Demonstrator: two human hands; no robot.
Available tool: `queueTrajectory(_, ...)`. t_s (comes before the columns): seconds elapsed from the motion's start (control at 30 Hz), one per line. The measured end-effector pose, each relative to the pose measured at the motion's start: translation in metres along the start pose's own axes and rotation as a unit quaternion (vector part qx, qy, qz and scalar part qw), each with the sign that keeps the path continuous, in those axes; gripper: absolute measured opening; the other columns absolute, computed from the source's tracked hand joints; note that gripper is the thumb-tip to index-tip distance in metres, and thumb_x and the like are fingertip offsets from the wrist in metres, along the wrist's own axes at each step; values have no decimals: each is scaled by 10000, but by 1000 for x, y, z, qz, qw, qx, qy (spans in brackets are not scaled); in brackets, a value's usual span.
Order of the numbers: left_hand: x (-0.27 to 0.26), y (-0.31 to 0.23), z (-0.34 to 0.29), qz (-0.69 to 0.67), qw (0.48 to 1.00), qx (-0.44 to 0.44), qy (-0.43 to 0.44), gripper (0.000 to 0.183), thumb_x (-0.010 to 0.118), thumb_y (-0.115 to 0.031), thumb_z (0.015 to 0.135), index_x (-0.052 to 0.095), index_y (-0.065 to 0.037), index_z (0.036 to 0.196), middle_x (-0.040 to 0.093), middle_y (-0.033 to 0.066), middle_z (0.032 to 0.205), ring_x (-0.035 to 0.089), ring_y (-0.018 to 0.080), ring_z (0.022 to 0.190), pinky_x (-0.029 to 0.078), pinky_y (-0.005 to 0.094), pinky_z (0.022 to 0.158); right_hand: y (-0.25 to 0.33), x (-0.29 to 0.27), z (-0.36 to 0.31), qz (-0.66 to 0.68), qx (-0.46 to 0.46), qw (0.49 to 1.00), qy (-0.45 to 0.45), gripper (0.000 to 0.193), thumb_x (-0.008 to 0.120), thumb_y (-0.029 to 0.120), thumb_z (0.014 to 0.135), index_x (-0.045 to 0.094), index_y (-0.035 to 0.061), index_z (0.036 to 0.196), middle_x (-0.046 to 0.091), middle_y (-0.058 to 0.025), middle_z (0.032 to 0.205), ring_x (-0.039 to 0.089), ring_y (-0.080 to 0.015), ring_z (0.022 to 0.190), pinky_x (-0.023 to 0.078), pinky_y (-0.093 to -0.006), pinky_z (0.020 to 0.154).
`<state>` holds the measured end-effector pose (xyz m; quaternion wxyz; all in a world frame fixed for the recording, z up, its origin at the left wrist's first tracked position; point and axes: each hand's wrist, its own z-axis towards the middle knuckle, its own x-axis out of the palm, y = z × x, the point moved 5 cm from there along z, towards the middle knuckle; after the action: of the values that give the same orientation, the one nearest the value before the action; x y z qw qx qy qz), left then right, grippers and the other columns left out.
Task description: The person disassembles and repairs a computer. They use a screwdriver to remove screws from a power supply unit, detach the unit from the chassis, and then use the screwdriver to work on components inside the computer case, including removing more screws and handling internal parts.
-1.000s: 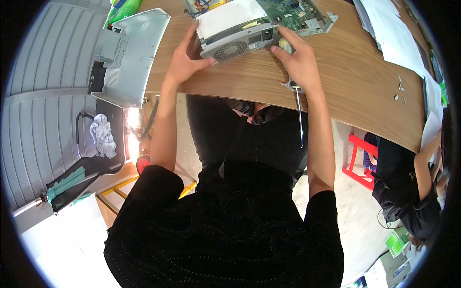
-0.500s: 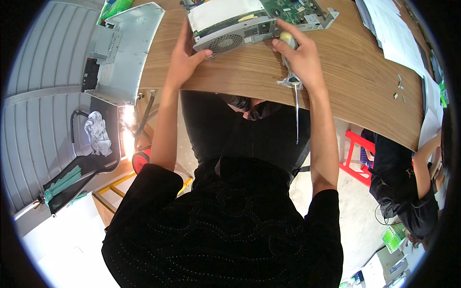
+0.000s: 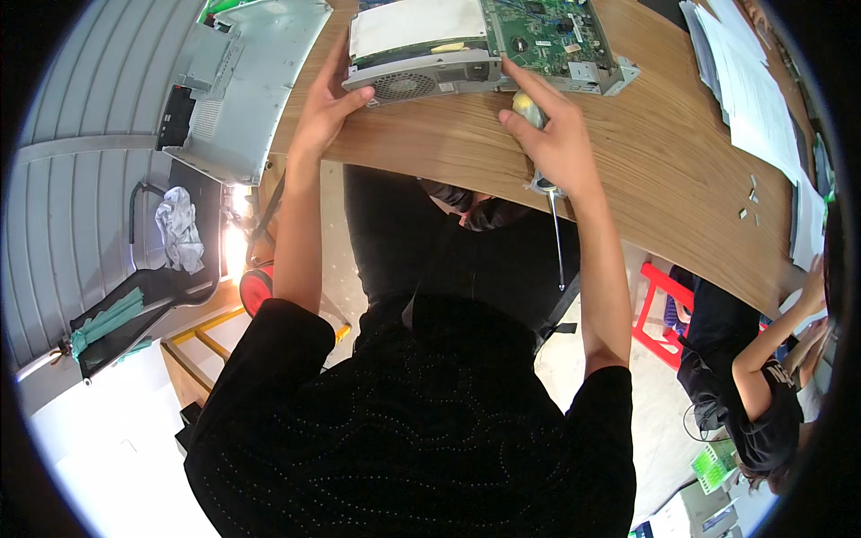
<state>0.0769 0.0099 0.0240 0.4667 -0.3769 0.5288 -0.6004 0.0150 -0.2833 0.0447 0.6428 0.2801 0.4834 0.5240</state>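
At the table's near edge is an opened computer chassis (image 3: 421, 82) with a round fan grille, a white panel on top and a green circuit board (image 3: 547, 40) at its right. My left hand (image 3: 325, 112) grips its left front corner, thumb on the front face, fingers behind the side. My right hand (image 3: 560, 139) holds a screwdriver (image 3: 558, 242) against the palm. Its yellowish, plastic-wrapped handle shows beside the thumb, and the long shaft points toward my lap. The right index finger reaches to the chassis front beside the grille section.
A grey metal cover (image 3: 260, 81) stands at the left end of the wooden table (image 3: 664, 152). Paper stacks (image 3: 753, 99) lie at the right, with small scraps (image 3: 753, 197) nearby. Another person (image 3: 740, 377) sits at the right by a red stool (image 3: 659, 314).
The chassis front now sits more level, and more of the circuit board shows. Both hands stay on it. The screwdriver has shifted slightly down in the picture with my right hand.
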Motion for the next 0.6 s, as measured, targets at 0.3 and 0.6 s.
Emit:
queueTrajectory(0.3, 14, -12, 4, 138, 988, 59, -42, 970, 788, -341, 815, 252, -27, 1560, 350, 178, 1565, 347, 290, 1437, 259, 378, 1182, -6, 4, -5, -8, -19, 1000, 8, 565, 690, 46, 831, 554, 45, 1380, 563, -181, 1407, 546, -320, 1298, 409, -359, 1075)
queueTrajectory(0.6, -11, -12, 20, 21, 996, -9, -82, 643, 603, -329, 1003, 359, 1, 1498, 455, 152, 1493, 451, 229, 1352, 383, 348, 1096, -1, 6, -3, -25, 0, 1000, 13, 576, 690, 41, 834, 545, 45, 1391, 562, -195, 1404, 536, -327, 1311, 397, -357, 1084)
